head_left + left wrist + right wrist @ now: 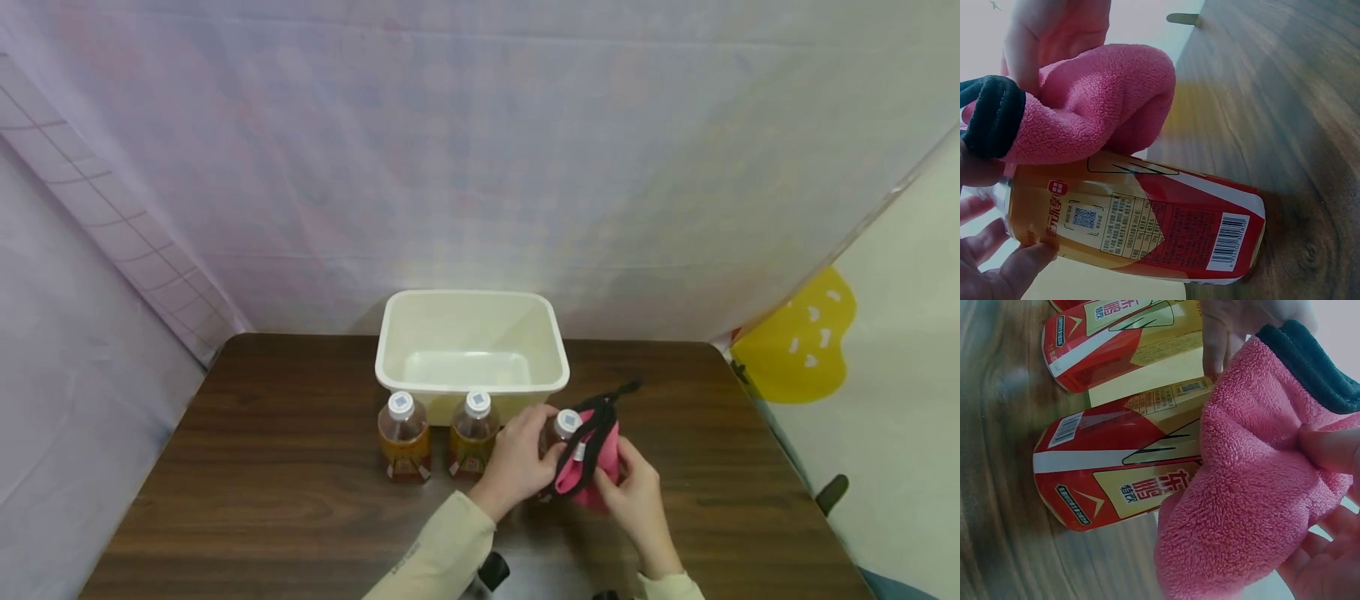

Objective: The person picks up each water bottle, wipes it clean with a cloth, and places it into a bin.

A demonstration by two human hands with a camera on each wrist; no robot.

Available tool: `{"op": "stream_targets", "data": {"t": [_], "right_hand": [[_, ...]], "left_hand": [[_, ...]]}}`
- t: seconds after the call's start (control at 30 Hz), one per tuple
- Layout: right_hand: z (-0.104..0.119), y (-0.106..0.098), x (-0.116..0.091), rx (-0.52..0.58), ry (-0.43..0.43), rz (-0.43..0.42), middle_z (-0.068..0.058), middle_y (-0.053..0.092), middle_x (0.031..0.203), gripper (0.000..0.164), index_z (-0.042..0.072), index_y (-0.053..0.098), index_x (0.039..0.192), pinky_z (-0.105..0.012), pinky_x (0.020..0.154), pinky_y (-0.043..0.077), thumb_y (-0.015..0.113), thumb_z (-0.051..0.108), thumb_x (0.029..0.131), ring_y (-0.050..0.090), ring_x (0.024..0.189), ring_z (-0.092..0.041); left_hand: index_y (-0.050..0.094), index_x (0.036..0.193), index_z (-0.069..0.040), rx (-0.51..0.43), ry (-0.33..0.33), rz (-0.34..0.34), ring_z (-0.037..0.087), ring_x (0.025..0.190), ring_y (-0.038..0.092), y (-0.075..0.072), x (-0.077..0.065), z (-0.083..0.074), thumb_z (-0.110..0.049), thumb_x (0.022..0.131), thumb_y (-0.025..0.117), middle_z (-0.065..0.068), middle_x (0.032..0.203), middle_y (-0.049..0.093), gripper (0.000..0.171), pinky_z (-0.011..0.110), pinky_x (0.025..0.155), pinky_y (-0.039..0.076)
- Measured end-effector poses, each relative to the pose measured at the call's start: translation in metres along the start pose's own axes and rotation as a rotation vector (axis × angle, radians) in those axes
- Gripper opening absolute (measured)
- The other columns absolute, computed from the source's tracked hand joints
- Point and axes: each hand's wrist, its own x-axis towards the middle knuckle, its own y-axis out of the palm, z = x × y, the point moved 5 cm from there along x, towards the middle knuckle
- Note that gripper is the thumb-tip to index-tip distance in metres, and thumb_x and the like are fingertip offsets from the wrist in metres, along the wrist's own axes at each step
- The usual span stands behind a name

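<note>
My left hand (517,462) curls round the upper part of the rightmost drink bottle (1141,219), its thumb at the black edging of a pink cloth (1241,462). The bottle stands on the table with a white cap and a red and gold label. The fleecy cloth is folded, with a small white tag inside, and lies against the bottle's side. On its right, my right hand (636,496) pinches the cloth between thumb and fingers. Two similar bottles, the left one (405,442) and the middle one (474,437), stand upright to the left.
Behind the bottles, a white plastic basin (471,389) stands against the back curtain (487,167). The dark wooden table (285,467) extends to both sides. Yellow decoration (798,342) shows on the right-hand curtain.
</note>
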Motion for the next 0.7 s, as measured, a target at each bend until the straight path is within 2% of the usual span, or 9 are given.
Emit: {"op": "stream_targets", "data": {"t": [0.2, 0.37, 0.6, 0.7], "right_hand": [[-0.004, 0.001, -0.004, -0.027, 0.021, -0.001, -0.012, 0.06, 0.074, 0.03, -0.005, 0.06, 0.089, -0.014, 0.05, 0.045, 0.065, -0.018, 0.063, 0.051, 0.069, 0.003], [-0.015, 0.003, -0.009, -0.082, 0.046, 0.006, -0.02, 0.064, 0.082, 0.034, -0.008, 0.058, 0.095, -0.016, 0.054, 0.048, 0.063, -0.018, 0.063, 0.054, 0.074, 0.002], [-0.051, 0.018, -0.018, -0.172, 0.077, 0.064, -0.005, 0.051, 0.063, 0.027, -0.003, 0.053, 0.082, -0.023, 0.045, 0.039, 0.059, -0.016, 0.059, 0.044, 0.056, -0.006], [-0.065, 0.024, -0.023, -0.219, 0.102, 0.105, -0.007, 0.053, 0.062, 0.027, -0.004, 0.054, 0.083, -0.027, 0.047, 0.039, 0.059, -0.014, 0.059, 0.043, 0.055, -0.01]], "left_hand": [[0.055, 0.11, -0.013, -0.023, -0.031, 0.028, 0.015, 0.094, 0.057, 0.002, 0.0, 0.001, -0.018, 0.079, 0.068, 0.003, 0.103, 0.061, 0.034, 0.03, 0.083, 0.047], [0.054, 0.11, -0.013, -0.014, -0.017, 0.016, 0.016, 0.095, 0.058, 0.001, -0.001, 0.001, -0.019, 0.08, 0.068, 0.003, 0.104, 0.061, 0.034, 0.031, 0.084, 0.047], [0.054, 0.112, -0.012, 0.013, -0.001, 0.024, 0.016, 0.098, 0.057, 0.001, -0.002, 0.0, -0.022, 0.081, 0.067, 0.002, 0.106, 0.06, 0.035, 0.032, 0.086, 0.046], [0.054, 0.112, -0.012, 0.015, 0.003, 0.028, 0.016, 0.098, 0.057, 0.001, -0.002, 0.0, -0.023, 0.081, 0.067, 0.001, 0.106, 0.06, 0.035, 0.032, 0.086, 0.046]]}}
